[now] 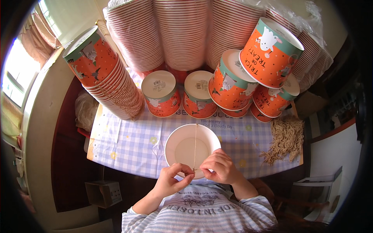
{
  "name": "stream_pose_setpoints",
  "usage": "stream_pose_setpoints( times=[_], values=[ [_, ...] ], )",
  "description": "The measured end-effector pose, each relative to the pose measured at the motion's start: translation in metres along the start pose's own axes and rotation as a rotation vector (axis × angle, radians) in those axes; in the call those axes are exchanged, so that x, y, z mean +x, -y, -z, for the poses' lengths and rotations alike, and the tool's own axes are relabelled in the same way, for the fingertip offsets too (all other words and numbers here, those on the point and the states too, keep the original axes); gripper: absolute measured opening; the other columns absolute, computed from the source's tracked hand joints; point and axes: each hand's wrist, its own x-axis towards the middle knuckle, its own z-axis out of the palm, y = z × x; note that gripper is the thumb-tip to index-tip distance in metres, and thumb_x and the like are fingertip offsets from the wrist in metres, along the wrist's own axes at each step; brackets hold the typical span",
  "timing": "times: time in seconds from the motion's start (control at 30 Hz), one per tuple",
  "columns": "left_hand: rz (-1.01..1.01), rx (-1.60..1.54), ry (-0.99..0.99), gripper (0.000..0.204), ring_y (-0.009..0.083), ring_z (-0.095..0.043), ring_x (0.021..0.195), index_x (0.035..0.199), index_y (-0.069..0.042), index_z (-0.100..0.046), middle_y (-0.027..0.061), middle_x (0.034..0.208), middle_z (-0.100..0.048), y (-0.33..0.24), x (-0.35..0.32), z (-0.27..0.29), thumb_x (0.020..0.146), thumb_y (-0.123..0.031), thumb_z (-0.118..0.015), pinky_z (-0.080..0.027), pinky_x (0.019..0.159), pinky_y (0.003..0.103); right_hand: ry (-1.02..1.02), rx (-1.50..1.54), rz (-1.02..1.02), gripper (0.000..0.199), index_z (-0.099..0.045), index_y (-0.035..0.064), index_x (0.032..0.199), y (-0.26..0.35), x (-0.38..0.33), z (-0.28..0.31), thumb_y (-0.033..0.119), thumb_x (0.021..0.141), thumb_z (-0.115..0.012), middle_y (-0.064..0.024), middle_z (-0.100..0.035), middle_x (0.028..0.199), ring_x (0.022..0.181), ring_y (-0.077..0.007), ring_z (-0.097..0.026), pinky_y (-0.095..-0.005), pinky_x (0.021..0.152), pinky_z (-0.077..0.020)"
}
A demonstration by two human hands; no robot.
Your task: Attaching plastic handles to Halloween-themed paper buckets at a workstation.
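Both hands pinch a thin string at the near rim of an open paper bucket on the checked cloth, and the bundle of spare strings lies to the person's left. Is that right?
Not quite. In the head view the bundle of strings lies to the person's right, not the left. The rest holds: left hand and right hand pinch the thin string at the near rim of the open paper bucket on the checked cloth.

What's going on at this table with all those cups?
A person sits at a checked tablecloth with an open paper cup lying mouth-up toward them. A thin string runs across the cup's mouth. The left hand and right hand both pinch the string at the near rim. Behind stand orange cups upside down, tall nested stacks, and a pile of cut strings to the right.
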Motion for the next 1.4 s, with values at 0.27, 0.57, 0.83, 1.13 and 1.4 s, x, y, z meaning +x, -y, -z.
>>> stream_pose_setpoints(
  times=[0.27,0.57,0.83,1.13,1.4],
  values=[
    [0.018,-0.016,-0.078,0.014,0.0108,-0.061,0.068,0.080,-0.001,-0.052,0.0054,0.074,-0.063,0.004,-0.002,-0.004,0.076,0.000,-0.065,-0.049,0.061,0.024,0.013,0.044,0.007,0.023,-0.062,0.0097,0.084,0.001,-0.001,0.000,0.002,0.065,-0.073,-0.0002,-0.058,0.079,0.070,-0.0171,-0.057,-0.0299,0.067,-0.0438],
    [0.021,-0.075,-0.077,0.014,0.0117,-0.063,0.069,0.087,0.000,-0.049,0.0064,0.075,-0.063,0.006,-0.002,-0.006,0.078,0.002,-0.060,-0.049,0.061,0.023,0.005,0.249,-0.124,0.019,-0.063,0.0093,0.086,-0.001,-0.003,0.000,0.005,0.070,-0.071,-0.0016,-0.062,0.075,0.068,-0.0180,-0.057,-0.0308,0.066,-0.0445],
    [0.020,-0.105,-0.035,0.013,0.0107,-0.061,0.073,0.087,0.001,-0.048,0.0065,0.079,-0.059,0.003,-0.003,-0.004,0.079,0.008,-0.056,-0.046,0.062,0.021,0.049,0.138,-0.157,0.012,-0.059,0.0075,0.079,-0.002,0.000,0.000,0.013,0.074,-0.068,-0.0030,-0.060,0.070,0.065,-0.0203,-0.057,-0.0311,0.064,-0.0439],
    [0.024,-0.185,-0.022,0.014,0.0114,-0.061,0.075,0.090,0.001,-0.047,0.0062,0.080,-0.060,0.007,-0.005,-0.002,0.080,0.005,-0.057,-0.047,0.065,0.022,0.084,-0.032,-0.183,0.015,-0.057,0.0092,0.082,0.001,0.002,-0.002,0.017,0.075,-0.068,-0.0019,-0.056,0.070,0.066,-0.0200,-0.056,-0.0326,0.066,-0.0415],
    [0.003,-0.234,-0.009,0.017,0.0134,-0.062,0.081,0.093,0.000,-0.047,0.0082,0.086,-0.061,0.009,-0.003,-0.003,0.081,0.005,-0.057,-0.049,0.069,0.024,-0.004,-0.160,0.015,0.028,-0.062,0.0127,0.083,0.022,0.002,0.000,0.012,0.060,-0.077,0.0028,-0.054,0.077,0.070,-0.0130,-0.055,-0.0312,0.069,-0.0382]
  ],
)
